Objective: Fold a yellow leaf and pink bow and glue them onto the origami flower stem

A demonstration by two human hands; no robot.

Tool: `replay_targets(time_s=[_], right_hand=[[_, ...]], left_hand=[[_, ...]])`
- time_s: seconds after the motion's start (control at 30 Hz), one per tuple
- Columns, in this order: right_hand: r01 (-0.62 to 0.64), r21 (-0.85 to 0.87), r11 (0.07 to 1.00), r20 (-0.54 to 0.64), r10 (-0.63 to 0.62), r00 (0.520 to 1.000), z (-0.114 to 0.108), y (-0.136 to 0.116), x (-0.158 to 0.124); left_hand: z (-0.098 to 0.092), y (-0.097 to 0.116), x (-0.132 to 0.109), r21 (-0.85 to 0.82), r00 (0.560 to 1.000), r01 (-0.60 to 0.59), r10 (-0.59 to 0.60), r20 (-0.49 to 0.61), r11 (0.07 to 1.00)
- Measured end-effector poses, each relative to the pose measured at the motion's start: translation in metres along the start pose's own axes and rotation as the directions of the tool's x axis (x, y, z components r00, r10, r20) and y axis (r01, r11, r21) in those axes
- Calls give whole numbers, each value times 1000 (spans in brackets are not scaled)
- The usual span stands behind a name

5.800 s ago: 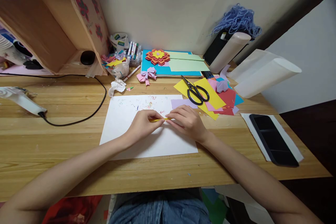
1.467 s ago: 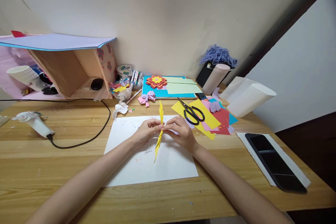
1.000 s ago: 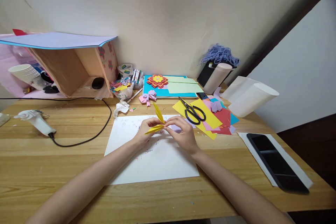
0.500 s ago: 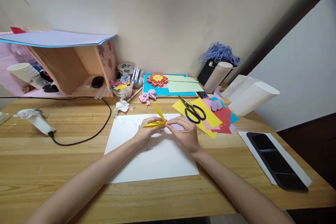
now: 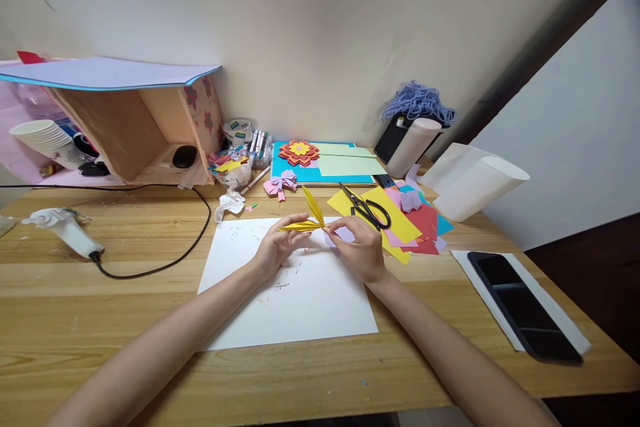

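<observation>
A pleated yellow paper piece (image 5: 314,208) is held above a white sheet (image 5: 320,307), its two folded parts spread apart in a V. My right hand (image 5: 361,247) pinches the joined end between thumb and fingertips. On the other side, my left hand (image 5: 277,247) has its fingers loosely around the lower folded part. A lilac paper piece (image 5: 345,234) lies partly hidden behind my right hand. Black-handled scissors (image 5: 373,212) rest on yellow paper sheets (image 5: 397,217) just beyond that hand.
A white glue gun (image 5: 67,230) with a black cord lies left. Behind are an open box (image 5: 120,127), a paper flower (image 5: 299,152), a pink-and-lilac paper bow (image 5: 281,183) and felt pens (image 5: 257,143). A black phone (image 5: 523,307) and a white paper roll (image 5: 483,187) are right.
The yellow paper has shifted slightly right and up together with my right hand. My left hand's fingers have loosened and spread more, and its upper folded part stands at a different angle.
</observation>
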State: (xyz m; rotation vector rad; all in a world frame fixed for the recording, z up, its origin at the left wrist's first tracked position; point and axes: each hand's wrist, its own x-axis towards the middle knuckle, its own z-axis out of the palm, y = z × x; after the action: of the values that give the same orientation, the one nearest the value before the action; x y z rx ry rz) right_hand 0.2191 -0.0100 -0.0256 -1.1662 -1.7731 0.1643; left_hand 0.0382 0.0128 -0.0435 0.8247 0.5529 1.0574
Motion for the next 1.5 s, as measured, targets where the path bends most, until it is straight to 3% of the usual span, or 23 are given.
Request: replay_targets(time_s=[0.13, 0.23, 0.4, 0.6, 0.77, 0.87, 1.0, 1.17, 1.37, 1.5], right_hand=[[-153, 15, 988, 15, 153, 988, 0, 1, 2], [-246, 52, 968, 43, 244, 969, 1, -1, 3], [-289, 128, 949, 83, 281, 956, 5, -5, 0], [-360, 270, 893, 83, 351, 933, 16, -12, -8], [-426, 387, 818, 133, 408, 903, 20, -13, -9], [-521, 502, 690, 253, 459, 852, 19, -7, -5], [-699, 600, 390, 498, 501, 707, 16, 4, 1], [-785, 617, 58, 652, 520, 551, 17, 5, 1], [-783, 620, -55, 718, 443, 537, 18, 2, -3], [-734, 679, -27, 676, 412, 611, 17, -2, -4]], left_hand=[[1, 1, -1, -28, 999, -34, 34, 20, 999], [4, 0, -1, 76, 996, -31, 37, -77, 997], [8, -3, 1, 286, 977, 14, 49, -210, 958], [11, -2, -2, 435, 991, 82, -29, -128, 896], [10, -4, -2, 439, 991, 78, -20, -134, 895], [9, -2, -1, 423, 988, 80, -17, -151, 903], [9, -1, -1, 377, 987, 98, -42, -155, 921], [7, -3, 0, 361, 989, 67, -14, -148, 930], [10, -1, -3, 385, 990, 34, 21, -138, 922], [11, 0, -3, 374, 997, 23, 6, -75, 927]])
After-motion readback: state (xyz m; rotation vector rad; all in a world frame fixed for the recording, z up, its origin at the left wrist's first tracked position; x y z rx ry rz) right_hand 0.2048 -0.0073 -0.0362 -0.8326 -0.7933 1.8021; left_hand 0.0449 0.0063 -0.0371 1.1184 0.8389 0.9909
